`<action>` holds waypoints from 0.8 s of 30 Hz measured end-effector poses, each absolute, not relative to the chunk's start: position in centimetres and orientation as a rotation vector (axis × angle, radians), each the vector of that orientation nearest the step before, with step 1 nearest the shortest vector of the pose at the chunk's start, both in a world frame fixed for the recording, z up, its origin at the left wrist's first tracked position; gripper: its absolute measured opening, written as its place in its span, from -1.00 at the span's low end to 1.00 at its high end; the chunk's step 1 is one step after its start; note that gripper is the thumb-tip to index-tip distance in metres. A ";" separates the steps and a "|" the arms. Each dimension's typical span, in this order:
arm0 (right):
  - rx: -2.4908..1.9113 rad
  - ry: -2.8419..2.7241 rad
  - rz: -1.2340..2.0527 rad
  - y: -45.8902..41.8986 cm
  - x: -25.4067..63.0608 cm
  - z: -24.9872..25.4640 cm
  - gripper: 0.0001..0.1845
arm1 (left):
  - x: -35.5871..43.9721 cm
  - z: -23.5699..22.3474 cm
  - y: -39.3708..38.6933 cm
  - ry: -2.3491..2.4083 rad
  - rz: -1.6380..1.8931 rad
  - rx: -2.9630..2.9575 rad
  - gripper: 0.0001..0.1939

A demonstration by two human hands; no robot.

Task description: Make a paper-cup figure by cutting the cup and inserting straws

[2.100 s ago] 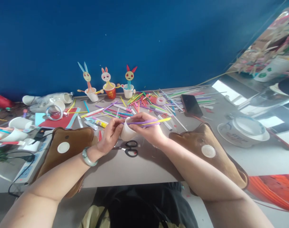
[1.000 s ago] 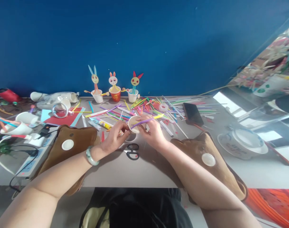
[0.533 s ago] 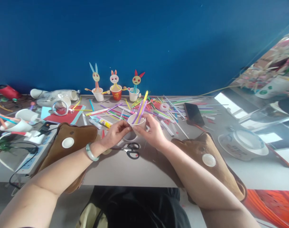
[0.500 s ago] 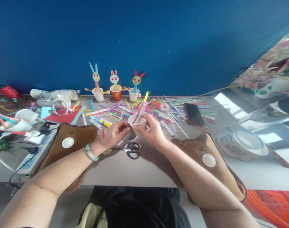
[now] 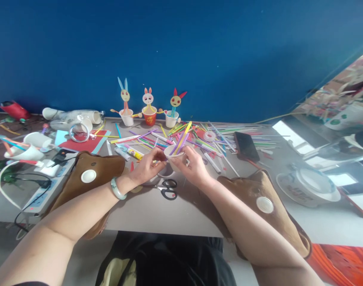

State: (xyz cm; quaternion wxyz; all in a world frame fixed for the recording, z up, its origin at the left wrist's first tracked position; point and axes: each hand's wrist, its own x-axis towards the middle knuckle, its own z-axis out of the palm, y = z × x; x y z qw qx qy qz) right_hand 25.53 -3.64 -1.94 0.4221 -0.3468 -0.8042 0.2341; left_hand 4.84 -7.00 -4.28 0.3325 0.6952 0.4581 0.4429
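Observation:
A white paper cup [image 5: 173, 163] is held up above the table in front of me. Purple and yellow strips [image 5: 181, 140] stand slanted inside it and lean right. My right hand [image 5: 195, 166] grips the cup's right side, its thumb across the front. My left hand [image 5: 150, 167] is closed, fingertips pinched at the cup's left side; a bangle [image 5: 118, 189] circles that wrist. Black-handled scissors [image 5: 168, 190] lie below the hands, blades partly covered by the left hand. Under the held cup, another rounded container [image 5: 166, 171] shows in part.
Three rabbit-faced cup figures [image 5: 150, 118] line the blue wall. Loose coloured strips [image 5: 157, 137] cover the table's back, near a phone [image 5: 246, 146]. Brown cushions [image 5: 102, 169] flank my arms. A power strip [image 5: 50, 190] with cables lies left; a clear-lidded bowl [image 5: 308, 188] stands right.
The whole view has shifted slightly, so things appear a little farther right. Both hands keep the same hold on the cup, and the strips remain inside it.

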 end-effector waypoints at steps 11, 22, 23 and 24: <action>-0.855 -2.087 0.549 -3.9 25.5 -1.8 -0.76 | 5.0 -3.9 -7.0 1.209 1.158 1.706 -0.80; -1.011 -1.998 0.624 -3.6 25.3 -2.6 -0.67 | 5.2 -3.5 -6.9 1.223 1.197 1.654 -0.82; -1.017 -1.997 0.627 -3.6 25.2 -2.6 -0.66 | 5.2 -3.6 -6.9 1.219 1.204 1.655 -0.81; -1.020 -1.997 0.630 -3.6 25.2 -2.6 -0.67 | 5.2 -3.7 -6.9 1.216 1.210 1.657 -0.80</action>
